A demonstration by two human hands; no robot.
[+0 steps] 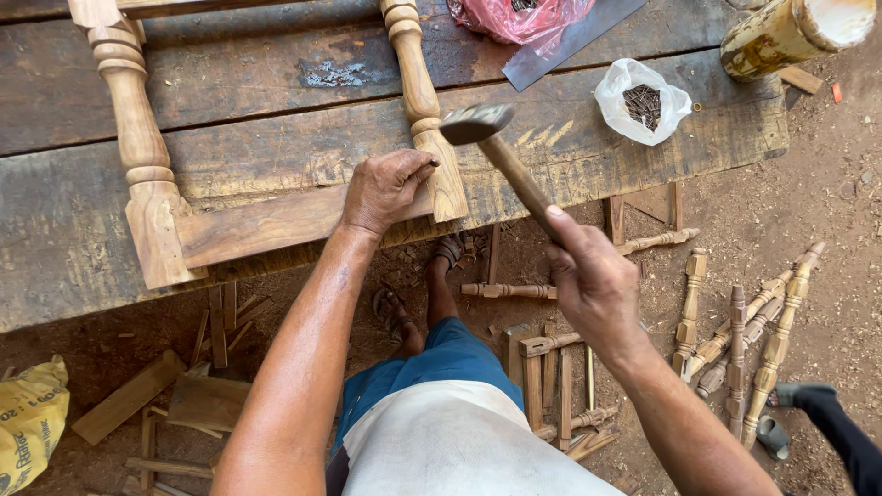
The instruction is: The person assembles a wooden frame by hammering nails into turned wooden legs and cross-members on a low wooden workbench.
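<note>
Near the front edge of the workbench [73, 239], the left hand [384, 190] presses down on a wooden frame [266, 225], its fingers curled over the joint where a flat rail meets a turned leg [424, 110]. Whether the fingertips pinch anything small there cannot be told. Just right of that hand and slightly above it hangs the head of a hammer [476, 123], close to the leg but not touching it. The wooden handle slants down and to the right into the right hand [595, 280], which is closed around its lower end, forefinger laid along the shaft. That hand sits off the bench, over open ground.

Left of the left hand the rail runs to a second turned leg [138, 138], whose square foot lies at the bench's front edge. The rail itself lies along that edge, with little board left in front of it. Beyond the hammer head, further back on the bench, lie a small clear bag of nails [641, 103], a pink bag [519, 18] and a flat metal blade [570, 41]; a yellow can [790, 32] lies at the far right corner. Bare planks lie between the hammer and the nail bag.

Below the right hand, on the dirt, turned spindles [735, 340] and short offcuts [551, 367] are scattered close together. Under the left forearm lie scrap boards [129, 397], and a yellow sack [28, 418] sits further left.
</note>
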